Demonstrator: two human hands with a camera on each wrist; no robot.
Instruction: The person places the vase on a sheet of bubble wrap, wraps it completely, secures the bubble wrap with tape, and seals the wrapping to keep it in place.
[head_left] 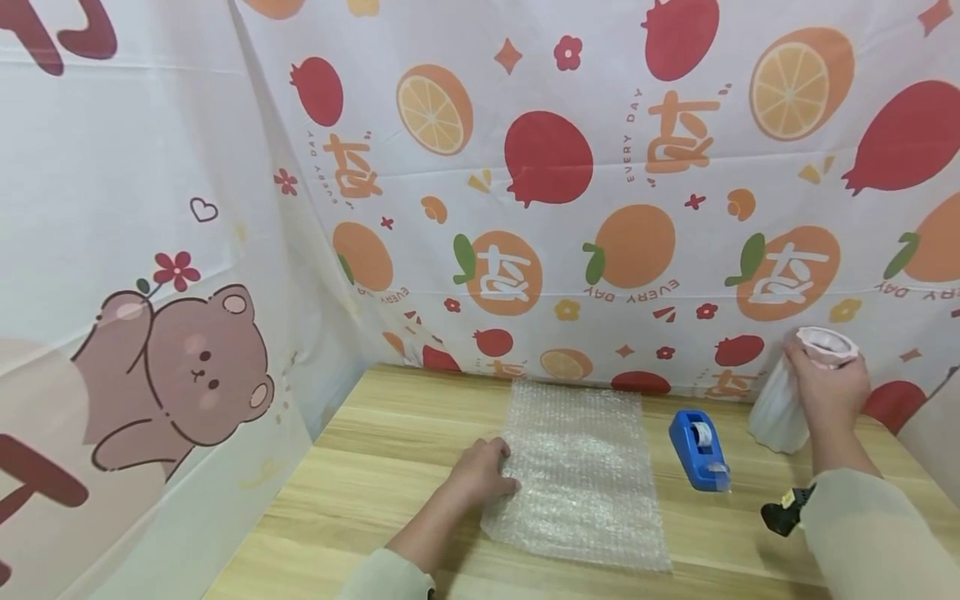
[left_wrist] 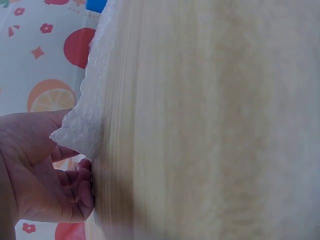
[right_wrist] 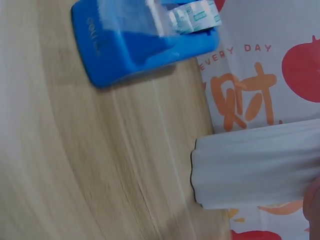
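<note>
A sheet of bubble wrap [head_left: 577, 475] lies flat on the wooden table. At its left edge my left hand [head_left: 480, 475] pinches the film; in the left wrist view that edge of the bubble wrap [left_wrist: 87, 125] rises off the wood beside the hand [left_wrist: 45, 165]. On the far right, my right hand [head_left: 832, 387] grips a white fluted vase [head_left: 780, 408] just below its wavy rim. The right wrist view shows the lower body of the vase [right_wrist: 250, 167]; whether its base touches the table I cannot tell.
Between bubble wrap and vase stands a blue tape dispenser [head_left: 697, 450], a loose tape end hanging at its front. Behind the wooden table [head_left: 352, 483] hangs a fruit-print curtain [head_left: 555, 250]; a bear-print curtain [head_left: 202, 367] hangs on the left.
</note>
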